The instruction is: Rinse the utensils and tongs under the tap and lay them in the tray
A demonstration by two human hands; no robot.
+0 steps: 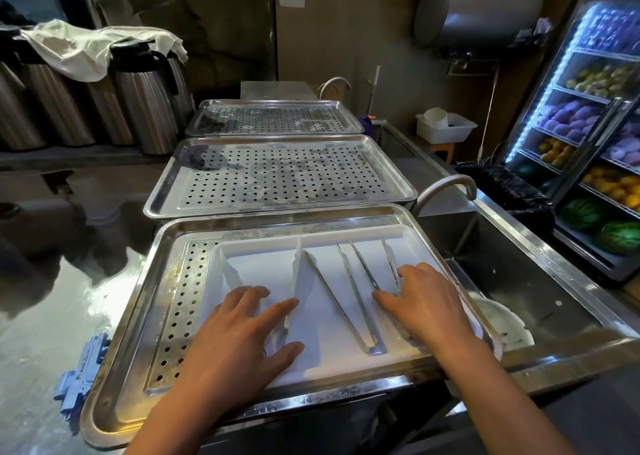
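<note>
Head view: I look down on the near tray [114, 382], a white board [332, 357] lying in it.
Left hand [239, 330]: open, fingers spread flat over the white tongs [297, 267]; gripping nothing.
Right hand [426, 302]: open, fingertips on the right-hand steel tongs [367, 267].
Middle steel tongs [343, 302]: between my hands, untouched.
Long axis: all run away from me, hinges near, tips far.
Tap [446, 186]: off to the right, over the sink [540, 281]; my right hand is nearer.
</note>
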